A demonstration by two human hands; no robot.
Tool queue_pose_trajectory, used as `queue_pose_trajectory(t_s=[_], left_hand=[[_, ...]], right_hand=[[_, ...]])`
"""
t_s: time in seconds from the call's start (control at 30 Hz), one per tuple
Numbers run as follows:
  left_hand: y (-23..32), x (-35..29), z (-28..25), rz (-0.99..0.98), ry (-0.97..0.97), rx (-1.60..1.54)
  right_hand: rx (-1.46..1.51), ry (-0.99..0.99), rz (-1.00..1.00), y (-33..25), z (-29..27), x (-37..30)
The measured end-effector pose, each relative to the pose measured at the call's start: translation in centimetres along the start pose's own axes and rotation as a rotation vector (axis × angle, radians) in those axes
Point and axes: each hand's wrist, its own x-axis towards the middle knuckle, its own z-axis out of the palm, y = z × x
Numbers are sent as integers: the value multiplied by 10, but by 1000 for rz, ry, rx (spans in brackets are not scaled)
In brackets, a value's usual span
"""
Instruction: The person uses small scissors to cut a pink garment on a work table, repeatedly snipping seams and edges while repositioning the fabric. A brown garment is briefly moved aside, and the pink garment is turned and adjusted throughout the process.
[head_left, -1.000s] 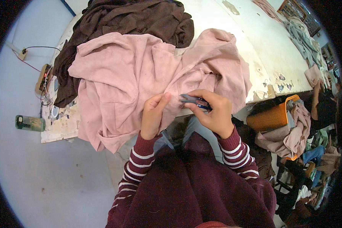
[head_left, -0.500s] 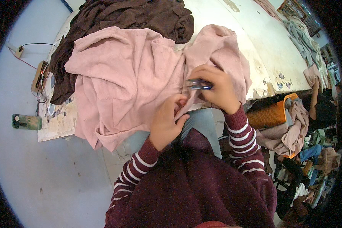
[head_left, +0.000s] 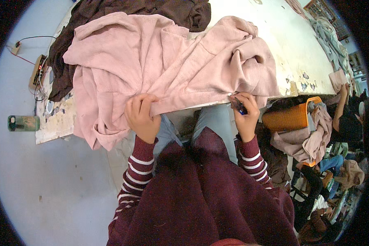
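A pink cloth garment (head_left: 123, 69) lies bunched across the near edge of the table, with its hem drawn straight between my hands. My left hand (head_left: 142, 117) is closed on the hem, fingers over the top of the cloth. Closed at the other end of the hem, my right hand (head_left: 247, 115) has small thread snips (head_left: 238, 106) with a blue part tucked in its palm. The fingertips of that hand also pinch the cloth. The snips' blades are mostly hidden by my fingers.
Dark brown cloth (head_left: 168, 12) is heaped behind the pink one on the worn white table (head_left: 291, 53). To the right, an orange basket (head_left: 287, 119) has garments spilling out. Another person's arm (head_left: 342, 102) is beyond it. A power strip (head_left: 37, 69) and green phone (head_left: 23, 123) are at left.
My hands have moved apart, the left one leftward and the right one down and to the right. The hem is now stretched between them, and the snips have turned into my right palm.
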Motion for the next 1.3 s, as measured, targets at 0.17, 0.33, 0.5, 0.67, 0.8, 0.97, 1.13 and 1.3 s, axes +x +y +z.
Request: queue_pose_trajectory(t_s=[0.17, 0.33, 0.5, 0.67, 0.8, 0.97, 1.13, 1.3], left_hand=[[8, 2, -7, 2, -12, -61], [16, 2, -14, 79, -60, -90], [13, -3, -10, 130, -6, -107], [4, -8, -2, 60, 35, -216], [3, -10, -2, 44, 33, -220], [1, -10, -1, 64, 49, -202], [1, -9, 0, 55, 37, -221], [14, -2, -11, 53, -18, -145]], right_hand=[[211, -82, 137, -27, -7, 2], [164, -362, 14, -65, -3, 21], [-83, -504, 105, -89, 13, 41], [-173, -451, -29, -96, 31, 45], [-338, -503, 6, -101, 39, 45], [-294, -496, 13, -104, 39, 45], [-161, -455, 45, -86, 26, 44], [139, -206, 105, -64, -6, 53]])
